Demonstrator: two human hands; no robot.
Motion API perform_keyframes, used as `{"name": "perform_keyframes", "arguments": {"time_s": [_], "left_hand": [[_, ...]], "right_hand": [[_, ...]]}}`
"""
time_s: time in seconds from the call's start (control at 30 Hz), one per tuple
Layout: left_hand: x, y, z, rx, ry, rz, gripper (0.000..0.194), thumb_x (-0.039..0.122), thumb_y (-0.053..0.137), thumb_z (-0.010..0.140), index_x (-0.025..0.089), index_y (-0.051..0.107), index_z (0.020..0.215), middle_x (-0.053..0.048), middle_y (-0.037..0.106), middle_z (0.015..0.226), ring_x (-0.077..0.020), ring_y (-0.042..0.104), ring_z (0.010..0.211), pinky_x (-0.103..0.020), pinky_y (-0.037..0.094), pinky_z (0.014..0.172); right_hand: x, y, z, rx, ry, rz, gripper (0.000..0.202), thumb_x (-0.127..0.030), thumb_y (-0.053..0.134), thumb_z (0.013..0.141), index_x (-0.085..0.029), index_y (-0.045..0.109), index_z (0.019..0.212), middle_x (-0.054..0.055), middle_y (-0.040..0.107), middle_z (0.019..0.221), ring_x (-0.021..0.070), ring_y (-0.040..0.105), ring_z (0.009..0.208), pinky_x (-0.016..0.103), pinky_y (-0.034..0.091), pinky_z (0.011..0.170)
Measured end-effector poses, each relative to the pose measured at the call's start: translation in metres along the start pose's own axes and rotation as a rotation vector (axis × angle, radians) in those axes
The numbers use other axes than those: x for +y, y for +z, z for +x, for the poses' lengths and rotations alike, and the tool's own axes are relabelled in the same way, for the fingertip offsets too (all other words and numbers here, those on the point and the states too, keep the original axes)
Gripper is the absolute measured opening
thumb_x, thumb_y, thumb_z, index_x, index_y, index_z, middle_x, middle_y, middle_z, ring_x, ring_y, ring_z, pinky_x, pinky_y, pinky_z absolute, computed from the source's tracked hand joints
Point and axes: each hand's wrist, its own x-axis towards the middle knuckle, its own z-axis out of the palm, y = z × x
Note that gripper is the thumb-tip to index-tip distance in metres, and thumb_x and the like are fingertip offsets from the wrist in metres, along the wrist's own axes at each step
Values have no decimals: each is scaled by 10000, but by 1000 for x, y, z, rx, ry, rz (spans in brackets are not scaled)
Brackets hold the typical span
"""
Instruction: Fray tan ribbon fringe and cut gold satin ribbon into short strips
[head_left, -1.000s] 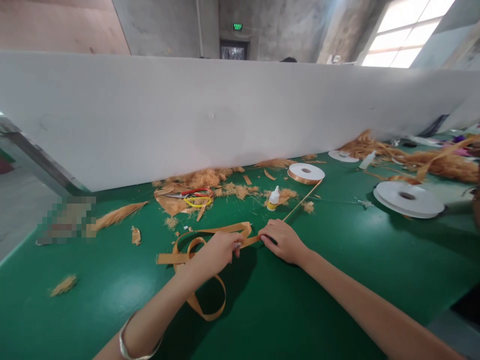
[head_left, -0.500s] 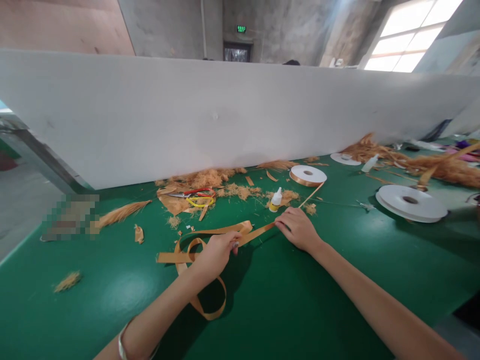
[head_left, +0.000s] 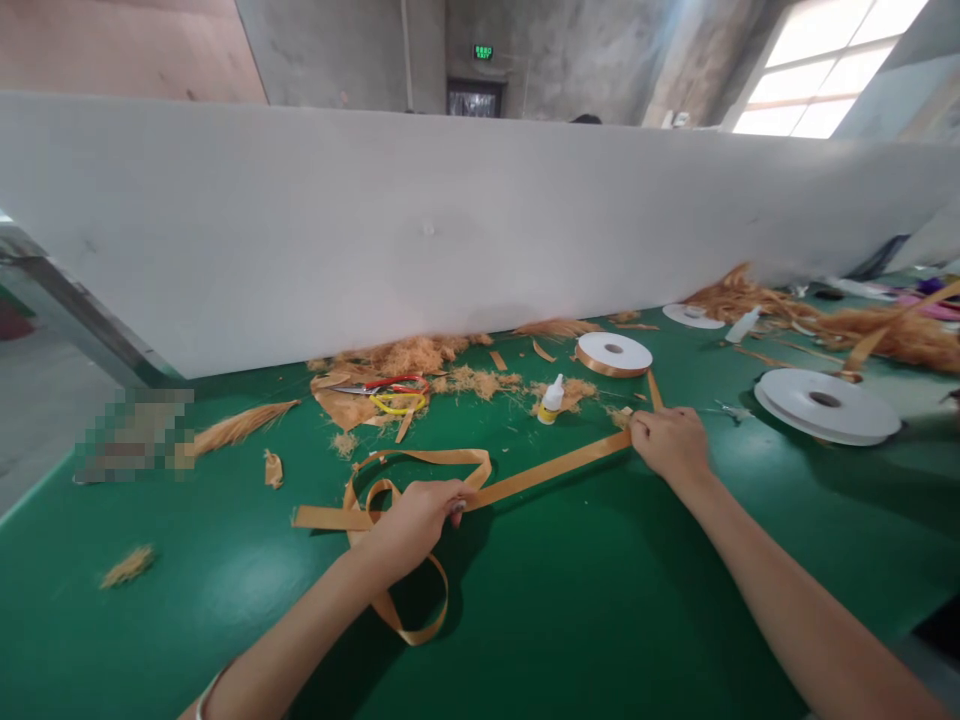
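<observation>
A tan ribbon [head_left: 551,471] stretches taut between my two hands above the green table. My left hand [head_left: 424,515] is closed on it near the middle, and loose loops of the ribbon curl on the table around and beneath that hand. Further right, my right hand [head_left: 673,440] pinches the same ribbon. From there a length runs up to a white ribbon spool [head_left: 614,352] standing flat behind the hand. A small white glue bottle [head_left: 551,400] with a yellow label is upright between the hands, toward the back.
Red-and-yellow scissors [head_left: 394,390] lie among tan fibre scraps [head_left: 420,353] along the white partition [head_left: 420,230]. To the right is a larger white spool [head_left: 826,405], with another small bottle [head_left: 742,326] behind it. A tan fibre tuft [head_left: 244,425] lies at left.
My right hand has moved right, lengthening the taut ribbon between my hands. My left hand has shifted slightly left and down, still holding the ribbon.
</observation>
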Motion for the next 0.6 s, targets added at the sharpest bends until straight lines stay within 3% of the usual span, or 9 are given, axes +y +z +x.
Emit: {"name": "perform_keyframes", "arguments": {"time_s": [0.13,0.2,0.27,0.33,0.37,0.43,0.47,0.5,0.6], "left_hand": [[-2,1,0,-8,33,20,346,14,315,762,172,606,861,-5,612,701,-116,548,658,-211,390,613],[-1,-1,-2,-5,40,25,333,11,313,754,170,597,823,-3,594,685,-113,532,638,-212,378,603],[0,-2,-7,-11,47,9,303,24,314,764,166,582,767,-2,574,667,-111,514,616,-212,369,592],[1,-3,-12,-22,51,-25,281,42,318,776,164,568,740,0,562,654,-108,504,604,-211,367,591],[1,-3,-14,-24,47,-38,279,37,317,771,162,566,744,1,557,650,-107,501,602,-209,367,593],[0,-2,-18,-27,41,-47,298,2,311,727,159,563,752,7,538,641,-102,489,593,-202,361,588],[-1,-2,-19,-24,41,-46,312,-17,308,698,157,562,754,10,528,639,-100,481,590,-198,357,585],[-2,-2,-21,-26,45,-49,328,-32,307,670,154,562,759,11,521,640,-98,475,587,-195,355,582],[-7,0,-25,-15,52,-70,381,-58,305,603,145,566,792,8,519,651,-95,473,588,-189,355,578]], "right_hand": [[2,-2,-5,-9,90,-41,275,-141,423,712,-177,591,497,45,544,446,156,449,465,290,318,577],[-7,-16,-5,17,97,-24,265,-142,420,717,-181,601,526,45,581,493,159,472,488,276,302,540],[-34,-41,2,96,27,70,260,-132,414,741,-175,627,599,51,645,614,160,533,577,267,342,581],[-86,-69,22,148,-137,237,265,-146,411,788,-167,655,687,71,673,731,171,579,719,273,382,687],[-119,-81,38,77,-287,308,261,-163,414,801,-169,666,733,75,672,754,177,581,748,280,388,699],[-191,-92,78,-272,-530,352,240,-188,439,826,-163,672,879,89,669,842,197,583,813,296,403,695],[-225,-90,100,-455,-548,345,234,-187,452,838,-150,660,940,104,662,895,206,582,856,303,416,708],[-256,-85,121,-528,-560,346,215,-191,486,837,-137,653,962,110,656,917,206,584,877,301,432,715],[-317,-50,168,-637,-527,326,255,-254,556,848,-113,595,1057,115,600,1065,205,569,958,356,467,801]]}}
